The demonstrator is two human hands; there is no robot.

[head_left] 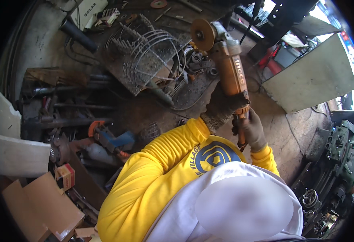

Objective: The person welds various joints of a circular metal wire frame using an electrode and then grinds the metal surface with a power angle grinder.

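An orange angle grinder [230, 68] points away from me, its tail nearest my chest. A round brown disc [203, 34] sits at its far end, turned to the left. My left hand [220, 105], in a dark, dirty work glove, is closed round the rear of the grinder's body. Just behind it, my right hand [253, 131], also gloved, grips the slimmer tail of the tool. Some of the fingers on both hands are hidden by the grinder.
A round wire frame [155, 54] lies on a metal plate ahead to the left. A pale panel [312, 76] leans on the right, with a green lathe-like machine [340, 151] nearer me. Open cardboard boxes [44, 205] and a blue-and-orange tool [116, 139] lie left.
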